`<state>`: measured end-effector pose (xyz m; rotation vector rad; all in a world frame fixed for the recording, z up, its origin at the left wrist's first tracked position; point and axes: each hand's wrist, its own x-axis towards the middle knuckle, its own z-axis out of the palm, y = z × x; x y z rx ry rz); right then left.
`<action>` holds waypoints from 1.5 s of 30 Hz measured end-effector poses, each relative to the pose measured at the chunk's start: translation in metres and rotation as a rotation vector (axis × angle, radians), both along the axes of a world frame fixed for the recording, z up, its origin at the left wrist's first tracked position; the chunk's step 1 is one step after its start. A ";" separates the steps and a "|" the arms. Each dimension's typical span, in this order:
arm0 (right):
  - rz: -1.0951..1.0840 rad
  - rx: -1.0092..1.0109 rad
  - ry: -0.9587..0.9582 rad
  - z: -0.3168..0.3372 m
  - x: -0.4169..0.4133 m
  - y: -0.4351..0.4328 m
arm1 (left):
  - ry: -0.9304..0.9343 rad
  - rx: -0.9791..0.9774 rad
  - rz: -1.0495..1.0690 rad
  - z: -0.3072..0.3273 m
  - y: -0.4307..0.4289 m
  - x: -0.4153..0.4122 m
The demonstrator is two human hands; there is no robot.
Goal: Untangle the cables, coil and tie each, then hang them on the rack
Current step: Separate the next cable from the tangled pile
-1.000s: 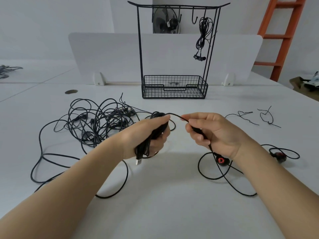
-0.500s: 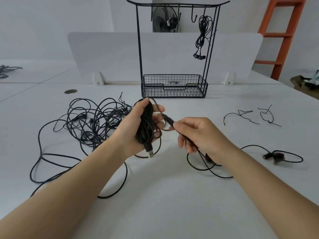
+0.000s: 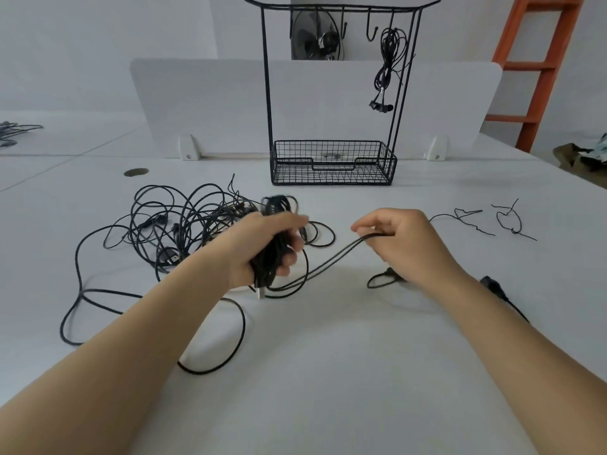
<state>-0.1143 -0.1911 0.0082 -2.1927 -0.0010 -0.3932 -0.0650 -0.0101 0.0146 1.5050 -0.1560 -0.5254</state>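
Coiled black cable [image 3: 267, 269] sits in the left hand [image 3: 256, 244], just left of the frame's centre. The fingers curl round the bundle, and a USB plug [image 3: 261, 292] pokes out below the palm. From the bundle's lower end a doubled strand [image 3: 328, 264] rises rightward to the right hand [image 3: 404, 247], which pinches it between thumb and fingertips, the other fingers folded in. Both hands hang above the white desk [image 3: 361, 372]. Behind the left hand, left of centre, a loose tangle of cables [image 3: 184, 221] lies on the desk, with one long loop trailing toward the lower left. At upper centre stands the black wire rack [image 3: 265, 93], its basket [image 3: 331, 169] on the desk. A coiled set of earphones [image 3: 387, 60] hangs from a hook near its right end. Two thin twist ties [image 3: 466, 220] lie at the right, well apart from the rack. A black connector [image 3: 492, 285] lies just beside the right forearm. An orange ladder [image 3: 542, 67] stands at upper right.
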 end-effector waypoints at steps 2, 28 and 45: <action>0.016 0.101 -0.009 0.003 -0.002 0.003 | -0.117 0.266 -0.155 -0.001 -0.003 -0.007; 0.220 0.211 0.108 0.006 -0.006 0.001 | -0.047 -0.547 0.235 0.005 0.000 0.004; 0.241 0.638 0.141 0.008 -0.001 -0.011 | 0.083 -0.767 0.362 0.011 0.006 0.006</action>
